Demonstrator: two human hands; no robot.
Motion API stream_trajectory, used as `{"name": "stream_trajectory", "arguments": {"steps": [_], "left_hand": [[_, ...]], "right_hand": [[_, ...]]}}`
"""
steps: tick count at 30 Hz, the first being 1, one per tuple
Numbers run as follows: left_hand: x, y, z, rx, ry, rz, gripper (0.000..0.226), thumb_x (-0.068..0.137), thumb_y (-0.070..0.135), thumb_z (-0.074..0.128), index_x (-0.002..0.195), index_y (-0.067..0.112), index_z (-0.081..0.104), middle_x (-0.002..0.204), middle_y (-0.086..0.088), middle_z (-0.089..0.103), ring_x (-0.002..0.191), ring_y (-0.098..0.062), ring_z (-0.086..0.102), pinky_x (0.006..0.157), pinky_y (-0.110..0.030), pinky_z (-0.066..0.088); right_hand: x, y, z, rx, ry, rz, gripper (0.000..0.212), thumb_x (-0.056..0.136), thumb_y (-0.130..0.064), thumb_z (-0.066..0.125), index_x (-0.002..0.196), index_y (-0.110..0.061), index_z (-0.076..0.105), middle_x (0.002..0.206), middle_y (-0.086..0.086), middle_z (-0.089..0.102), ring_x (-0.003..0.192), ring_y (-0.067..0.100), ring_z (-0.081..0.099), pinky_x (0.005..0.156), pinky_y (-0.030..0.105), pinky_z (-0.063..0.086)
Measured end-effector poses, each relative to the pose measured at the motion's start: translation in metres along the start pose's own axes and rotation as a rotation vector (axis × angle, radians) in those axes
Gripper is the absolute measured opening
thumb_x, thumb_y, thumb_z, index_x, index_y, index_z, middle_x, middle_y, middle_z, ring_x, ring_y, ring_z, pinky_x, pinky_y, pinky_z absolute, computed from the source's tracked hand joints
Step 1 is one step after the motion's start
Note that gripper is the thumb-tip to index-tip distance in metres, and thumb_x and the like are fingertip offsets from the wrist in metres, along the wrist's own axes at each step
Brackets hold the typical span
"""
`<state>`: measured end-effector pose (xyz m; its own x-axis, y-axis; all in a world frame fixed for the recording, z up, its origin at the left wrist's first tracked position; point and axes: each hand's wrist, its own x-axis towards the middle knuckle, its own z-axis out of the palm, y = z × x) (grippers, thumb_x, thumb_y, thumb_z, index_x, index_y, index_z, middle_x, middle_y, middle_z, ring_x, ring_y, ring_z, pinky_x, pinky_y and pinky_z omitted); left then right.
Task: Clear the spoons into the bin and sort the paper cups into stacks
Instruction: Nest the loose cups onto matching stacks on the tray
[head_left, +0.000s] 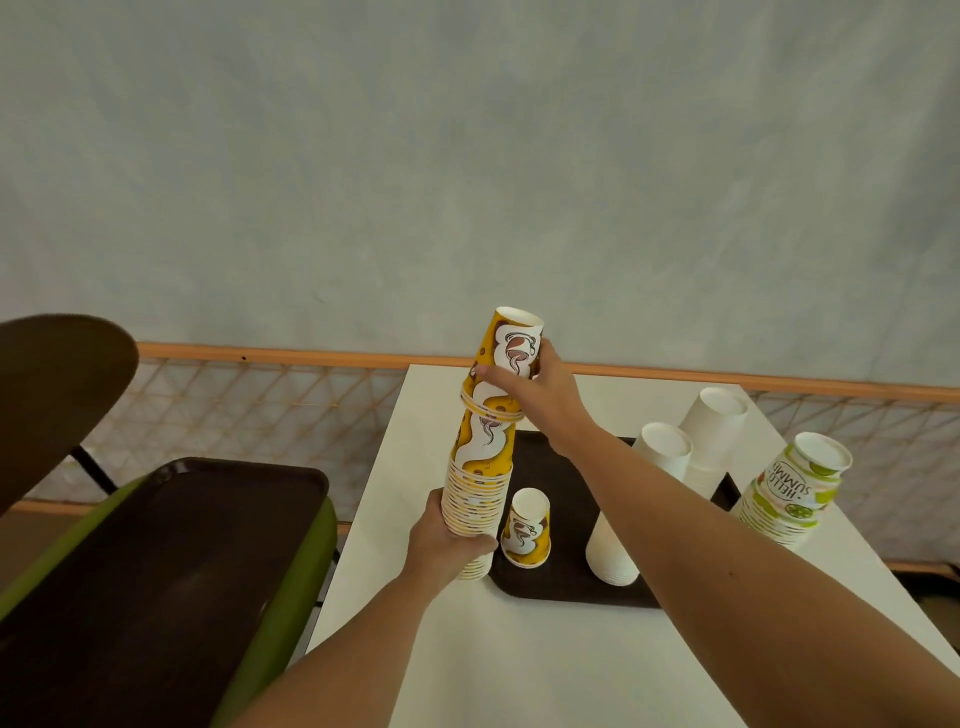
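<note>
Our left hand (447, 540) grips the yellow stack (480, 467) low, at the bench (467, 649) edge; our right hand (540, 395) fingers close around its top cup (511, 343). The stack's long axis stands almost upright, so we judge the top cup must push straight down.

Tall stack (480, 462): I see yellow, white swirls
Right stacks (670, 467): plain white
Far-right stack (792, 493): lime-green print
Tray (561, 577): dark brown
Bin (306, 561): green
</note>
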<state>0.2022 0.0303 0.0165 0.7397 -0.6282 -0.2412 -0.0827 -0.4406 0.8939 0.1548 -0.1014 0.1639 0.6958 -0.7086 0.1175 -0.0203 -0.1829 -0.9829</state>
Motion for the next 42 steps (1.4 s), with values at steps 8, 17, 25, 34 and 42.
{"name": "stream_trajectory", "arguments": {"steps": [8, 17, 25, 34, 42], "left_hand": [[-0.009, -0.005, -0.002, -0.051, 0.065, -0.067, 0.078, 0.069, 0.019, 0.080, 0.132, 0.021, 0.034, 0.126, -0.003, 0.053, 0.118, -0.024, 0.050, 0.097, -0.039, 0.045], [-0.012, -0.003, -0.009, -0.093, 0.095, -0.066, 0.080, 0.070, 0.016, 0.079, 0.135, 0.019, 0.033, 0.132, -0.004, 0.050, 0.123, -0.027, 0.047, 0.102, -0.041, 0.041], [-0.007, -0.004, -0.009, -0.111, 0.091, -0.081, 0.079, 0.069, 0.015, 0.080, 0.133, 0.020, 0.034, 0.130, -0.003, 0.051, 0.121, -0.025, 0.048, 0.101, -0.040, 0.042], [-0.003, 0.000, -0.007, -0.068, 0.072, -0.058, 0.079, 0.070, 0.018, 0.080, 0.134, 0.021, 0.033, 0.131, -0.002, 0.050, 0.123, -0.025, 0.048, 0.101, -0.040, 0.042], [-0.004, 0.011, 0.000, -0.034, 0.052, -0.024, 0.080, 0.070, 0.019, 0.080, 0.134, 0.020, 0.033, 0.131, -0.003, 0.050, 0.123, -0.024, 0.048, 0.100, -0.037, 0.043]], "right_hand": [[0.002, -0.009, -0.019, 0.072, 0.175, -0.106, 0.055, 0.076, -0.022, 0.076, 0.123, -0.015, 0.046, 0.107, 0.001, 0.062, 0.095, 0.014, 0.062, 0.072, 0.018, 0.053], [-0.020, 0.069, -0.023, -0.153, 0.166, 0.027, 0.062, 0.078, -0.022, 0.074, 0.130, -0.012, 0.041, 0.113, -0.001, 0.057, 0.101, 0.014, 0.056, 0.084, 0.026, 0.048], [-0.034, 0.138, -0.015, -0.294, 0.107, 0.178, 0.069, 0.073, -0.020, 0.078, 0.131, -0.015, 0.040, 0.127, 0.005, 0.055, 0.118, 0.022, 0.054, 0.100, 0.042, 0.047], [-0.039, 0.157, -0.013, -0.345, 0.078, 0.260, 0.079, 0.074, -0.025, 0.078, 0.138, -0.020, 0.031, 0.140, 0.007, 0.041, 0.127, 0.026, 0.044, 0.104, 0.042, 0.043], [-0.026, 0.100, -0.014, -0.237, 0.124, 0.064, 0.048, 0.090, -0.036, 0.057, 0.132, -0.018, 0.043, 0.138, 0.004, 0.046, 0.127, 0.019, 0.045, 0.093, 0.024, 0.037]]}}
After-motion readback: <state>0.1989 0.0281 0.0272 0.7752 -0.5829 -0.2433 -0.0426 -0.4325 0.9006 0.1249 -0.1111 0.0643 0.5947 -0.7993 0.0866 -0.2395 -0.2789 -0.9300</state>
